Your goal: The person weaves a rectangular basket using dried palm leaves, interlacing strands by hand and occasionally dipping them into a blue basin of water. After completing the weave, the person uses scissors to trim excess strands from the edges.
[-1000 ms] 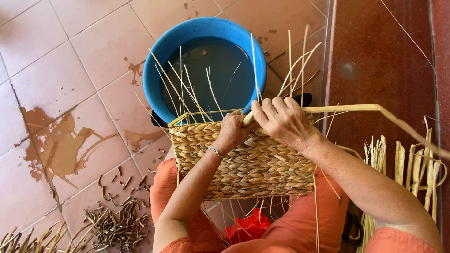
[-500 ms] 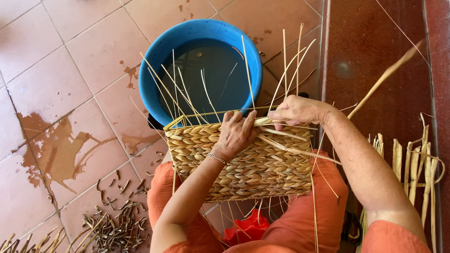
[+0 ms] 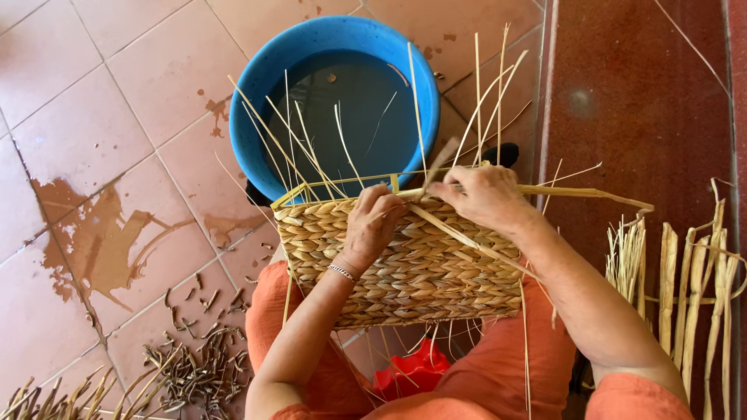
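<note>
A: How is the woven basket [image 3: 405, 264] judged to handle, and where is it placed?

B: It is propped on the lap, against the orange-clad knees, just near of the blue tub [image 3: 334, 101] of water. It is judged light and fairly stiff in its woven wall, yet springy at the rim, where loose stakes [image 3: 311, 148] stand up thin and easily snapped. A hold is best taken on the finished wall or the top edge, not on the bare stakes.

A: And the weaving strand [image 3: 576, 192]?

B: It is seen running right from the rim, flat and pliable; it is judged soft, perhaps damp, and liable to kink if bent sharply.

A: How is the left hand [image 3: 373, 225] set?

B: It is laid over the top edge, fingers curled down and pressed on the weave, nothing pinched that can be seen.

A: The right hand [image 3: 486, 198]?

B: It is closed at the rim, the strand pinched between thumb and fingers
</note>
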